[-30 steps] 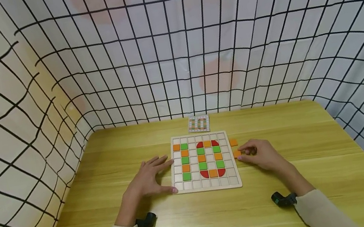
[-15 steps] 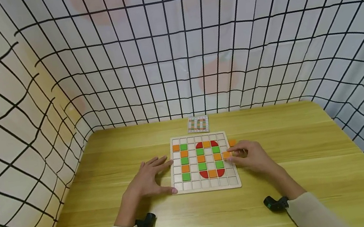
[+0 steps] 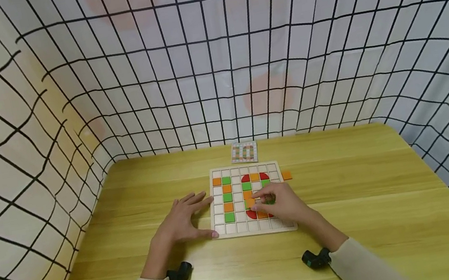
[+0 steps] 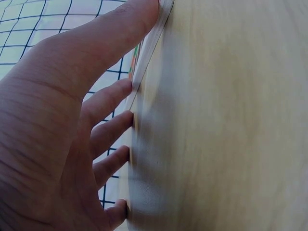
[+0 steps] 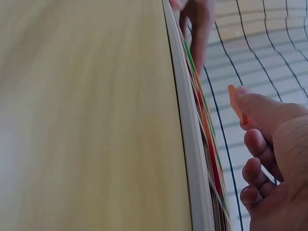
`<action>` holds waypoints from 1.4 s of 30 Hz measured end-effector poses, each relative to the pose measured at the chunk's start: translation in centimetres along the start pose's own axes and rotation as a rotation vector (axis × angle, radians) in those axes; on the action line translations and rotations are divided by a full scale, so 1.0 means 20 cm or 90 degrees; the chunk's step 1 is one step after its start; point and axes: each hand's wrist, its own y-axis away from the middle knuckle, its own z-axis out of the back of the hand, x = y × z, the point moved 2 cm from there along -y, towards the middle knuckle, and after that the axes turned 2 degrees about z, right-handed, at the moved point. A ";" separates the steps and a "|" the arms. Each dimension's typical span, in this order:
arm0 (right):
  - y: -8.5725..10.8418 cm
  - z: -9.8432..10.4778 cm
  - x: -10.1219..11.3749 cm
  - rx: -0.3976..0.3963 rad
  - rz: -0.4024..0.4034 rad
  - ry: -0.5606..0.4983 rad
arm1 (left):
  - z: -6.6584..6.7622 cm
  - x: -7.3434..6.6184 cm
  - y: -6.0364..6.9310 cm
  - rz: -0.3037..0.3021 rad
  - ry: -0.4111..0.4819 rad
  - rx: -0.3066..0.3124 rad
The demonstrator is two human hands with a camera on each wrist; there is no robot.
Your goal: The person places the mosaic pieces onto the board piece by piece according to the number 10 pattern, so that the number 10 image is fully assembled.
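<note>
A pale square grid board (image 3: 244, 228) lies on the table, bearing orange, green and red tiles. At its left edge my left hand (image 3: 180, 222) rests with fingers spread, the thumb and index fingertips touching the rim. My right hand (image 3: 283, 203) is over the right half of the board, pinching an orange square tile (image 5: 236, 102) between thumb and index finger. In the right wrist view that tile is held on edge, above the board's surface. The right hand covers part of the ring of tiles. Left of it stands a column of orange and green tiles (image 3: 227, 198).
One loose orange tile (image 3: 286, 175) lies on the table just right of the board. Behind the board is a small pattern card (image 3: 244, 152). Black-and-white grid cloth (image 3: 198, 90) surrounds the wooden table (image 3: 368, 175) at the back and sides.
My right hand has picked up an orange tile from the table beside the board and carried it left, over the board. My left hand has stayed at the left edge.
</note>
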 end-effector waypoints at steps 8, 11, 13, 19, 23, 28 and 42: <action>-0.05 -0.16 0.11 0.049 0.017 -0.018 | 0.01 -0.01 0.00 0.005 -0.002 0.003; -0.07 -0.21 0.15 0.056 0.028 -0.016 | 0.01 -0.01 0.00 0.004 -0.003 0.001; -0.08 -0.24 0.16 0.060 0.042 0.001 | 0.01 -0.01 0.00 0.002 -0.004 -0.001; -0.11 -0.32 0.18 0.069 0.058 0.053 | 0.01 -0.01 0.00 0.004 -0.009 0.005; -0.13 -0.35 0.19 0.071 0.047 0.095 | 0.00 -0.01 0.00 0.007 -0.006 0.004; -0.14 -0.37 0.21 0.082 0.035 0.139 | 0.00 0.00 0.00 0.012 -0.004 0.002; -0.14 -0.37 0.24 0.082 0.022 0.146 | 0.00 0.00 0.00 0.002 -0.001 0.002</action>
